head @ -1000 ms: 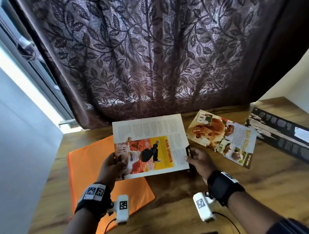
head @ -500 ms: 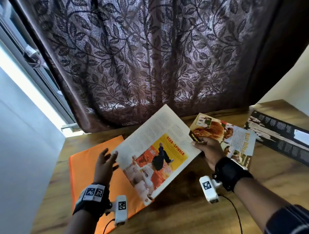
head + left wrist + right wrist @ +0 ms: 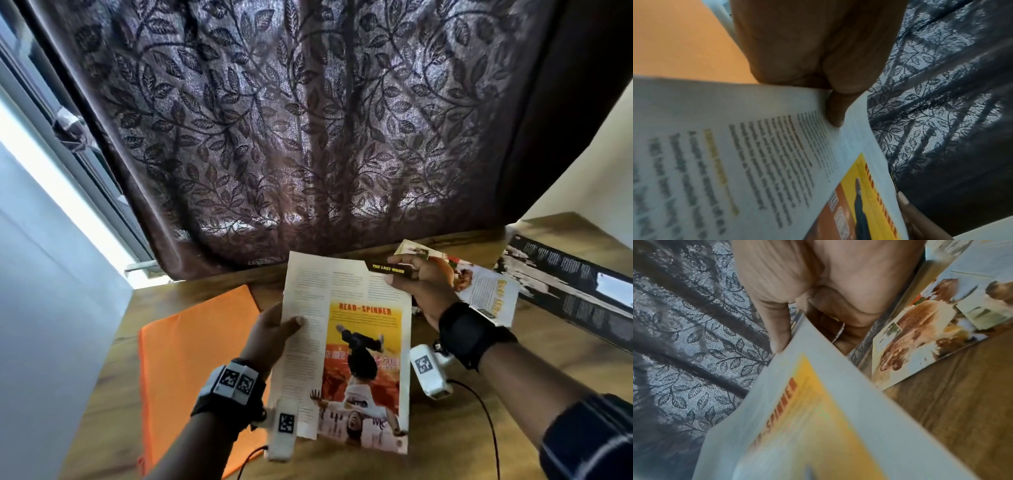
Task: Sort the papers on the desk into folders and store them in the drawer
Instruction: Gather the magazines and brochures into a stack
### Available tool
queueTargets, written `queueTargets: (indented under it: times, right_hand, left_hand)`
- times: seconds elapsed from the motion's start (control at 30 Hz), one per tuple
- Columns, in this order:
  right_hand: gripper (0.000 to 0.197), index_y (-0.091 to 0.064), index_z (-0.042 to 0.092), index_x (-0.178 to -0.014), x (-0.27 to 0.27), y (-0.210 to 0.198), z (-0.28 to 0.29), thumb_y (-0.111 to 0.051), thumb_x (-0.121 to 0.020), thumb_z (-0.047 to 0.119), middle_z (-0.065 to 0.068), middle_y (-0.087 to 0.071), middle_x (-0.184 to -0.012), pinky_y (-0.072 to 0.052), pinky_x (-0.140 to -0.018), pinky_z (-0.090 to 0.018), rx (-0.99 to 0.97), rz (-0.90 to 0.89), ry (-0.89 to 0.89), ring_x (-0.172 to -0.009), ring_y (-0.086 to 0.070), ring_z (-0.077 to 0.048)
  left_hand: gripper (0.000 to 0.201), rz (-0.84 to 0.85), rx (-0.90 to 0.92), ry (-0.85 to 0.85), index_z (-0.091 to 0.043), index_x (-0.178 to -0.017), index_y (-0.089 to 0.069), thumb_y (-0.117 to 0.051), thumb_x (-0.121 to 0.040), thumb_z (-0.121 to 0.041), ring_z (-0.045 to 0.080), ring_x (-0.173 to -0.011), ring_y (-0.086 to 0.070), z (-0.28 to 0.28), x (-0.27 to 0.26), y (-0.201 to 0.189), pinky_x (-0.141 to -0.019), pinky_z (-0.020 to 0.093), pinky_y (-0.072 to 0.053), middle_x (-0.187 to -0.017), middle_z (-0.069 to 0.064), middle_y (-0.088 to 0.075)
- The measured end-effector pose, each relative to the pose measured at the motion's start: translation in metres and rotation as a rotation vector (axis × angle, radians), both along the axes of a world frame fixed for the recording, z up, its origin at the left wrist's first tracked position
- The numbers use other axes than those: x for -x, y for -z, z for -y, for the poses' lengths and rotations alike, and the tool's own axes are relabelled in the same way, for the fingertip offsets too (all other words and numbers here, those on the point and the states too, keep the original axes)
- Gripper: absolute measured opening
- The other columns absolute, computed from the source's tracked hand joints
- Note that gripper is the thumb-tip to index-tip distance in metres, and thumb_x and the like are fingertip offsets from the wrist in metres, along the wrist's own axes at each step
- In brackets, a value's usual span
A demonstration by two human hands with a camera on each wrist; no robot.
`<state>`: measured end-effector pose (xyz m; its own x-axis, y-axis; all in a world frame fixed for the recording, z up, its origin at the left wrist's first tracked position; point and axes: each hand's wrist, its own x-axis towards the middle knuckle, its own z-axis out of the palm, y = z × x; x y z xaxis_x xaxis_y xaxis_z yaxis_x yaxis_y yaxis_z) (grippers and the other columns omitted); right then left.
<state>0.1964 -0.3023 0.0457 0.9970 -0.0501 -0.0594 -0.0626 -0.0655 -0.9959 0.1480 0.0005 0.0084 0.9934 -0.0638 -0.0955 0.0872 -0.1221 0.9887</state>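
Note:
A magazine page [image 3: 346, 346] with a yellow and orange picture and text columns is held upright above the desk between both hands. My left hand [image 3: 274, 334] pinches its left edge, thumb on the printed face; the left wrist view shows that thumb on the page [image 3: 777, 154]. My right hand [image 3: 416, 282] pinches the top right corner by a black title strip; in the right wrist view the page [image 3: 818, 418] runs out from under the fingers. An orange folder [image 3: 191, 356] lies flat on the desk to the left, under and behind the left hand.
A second page with dog photos [image 3: 479, 284] lies on the wooden desk [image 3: 513, 411] behind my right hand, also in the right wrist view [image 3: 931, 331]. A dark printed sheet [image 3: 575, 291] lies at the far right. A brown leaf-patterned curtain [image 3: 308, 120] hangs behind the desk.
The page has turned from landscape to upright and come nearer. My left hand let go half a second ago and now pinches the left edge again; the right hand kept its corner.

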Motion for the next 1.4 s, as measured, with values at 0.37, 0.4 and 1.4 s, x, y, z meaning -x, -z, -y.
queueTargets:
  times: [0.37,0.4,1.4]
  right_hand:
    - [0.031,-0.069,0.014,-0.119,0.033,0.027,0.01,-0.072,-0.088,0.015,0.003,-0.074,-0.116,-0.05,-0.099,-0.034,0.046,-0.089,-0.135,-0.11,-0.068,-0.012]
    - [0.031,-0.07,0.015,-0.119,0.034,0.03,0.012,-0.073,-0.088,0.017,0.004,-0.074,-0.115,-0.05,-0.1,-0.035,0.076,-0.104,-0.14,-0.109,-0.068,-0.012]
    - [0.017,-0.073,0.02,-0.103,0.041,0.072,0.111,-0.071,-0.087,0.025,-0.009,-0.063,-0.118,-0.05,-0.082,-0.031,1.002,-0.034,-0.066,-0.1,-0.063,-0.026]
  left_hand:
    - [0.022,-0.069,0.042,-0.169,-0.01,-0.113,-0.069,-0.062,-0.093,-0.004,0.033,-0.095,-0.071,0.024,0.019,0.017,-0.082,0.052,-0.057,-0.106,0.008,-0.076]
    - [0.023,-0.081,0.05,-0.175,-0.01,-0.115,-0.068,-0.061,-0.093,-0.004,0.033,-0.094,-0.071,0.027,0.021,0.016,-0.082,0.052,-0.058,-0.106,0.008,-0.076]
    - [0.091,-0.108,-1.283,0.023,-0.023,-0.155,-0.004,-0.056,-0.089,-0.057,0.036,-0.149,-0.01,0.109,0.079,0.031,-0.109,0.051,-0.036,-0.164,0.009,0.007]
